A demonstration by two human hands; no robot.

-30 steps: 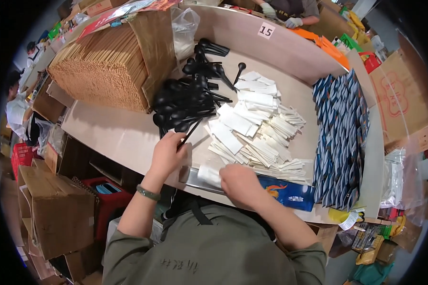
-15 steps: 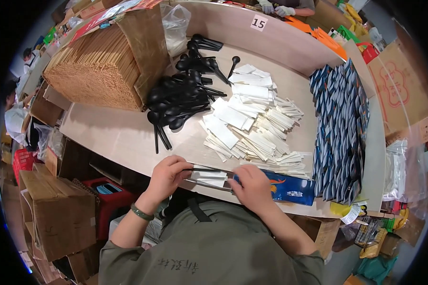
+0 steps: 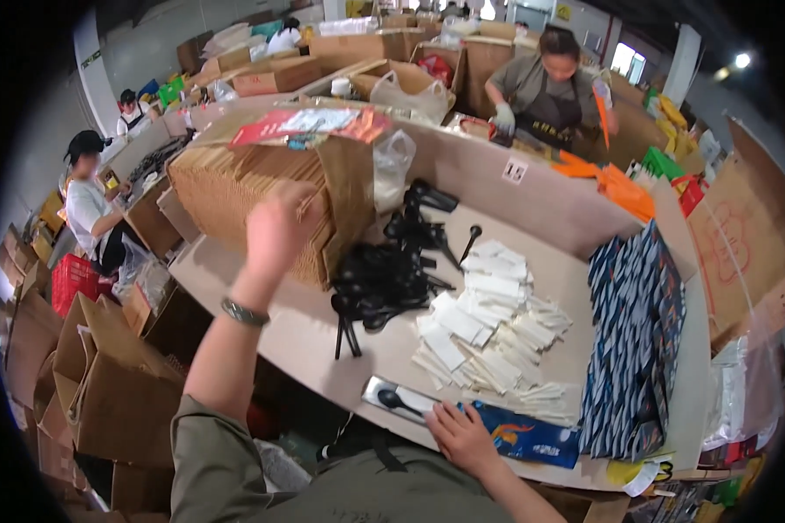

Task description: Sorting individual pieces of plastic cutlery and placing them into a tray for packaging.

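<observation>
My left hand (image 3: 275,228) is raised, its fingers loose against the side of a tall stack of brown paper sleeves (image 3: 227,196); it holds nothing that I can see. My right hand (image 3: 460,436) lies flat at the table's near edge, fingertips beside a clear packet with a black spoon inside (image 3: 399,400) and touching a blue printed packet (image 3: 528,438). A heap of black plastic spoons (image 3: 384,275) lies mid-table. Next to the spoons is a pile of white wrapped packets (image 3: 488,331).
A row of blue striped bags (image 3: 632,349) stands at the right of the table (image 3: 279,336). Open cardboard boxes (image 3: 105,383) crowd the floor on my left. Other people work behind the cardboard divider (image 3: 532,196) and at far left.
My left hand left the packet at the near edge and rose to the brown stack. The view tilted up. My right hand stayed by the packet, which now lies on the table.
</observation>
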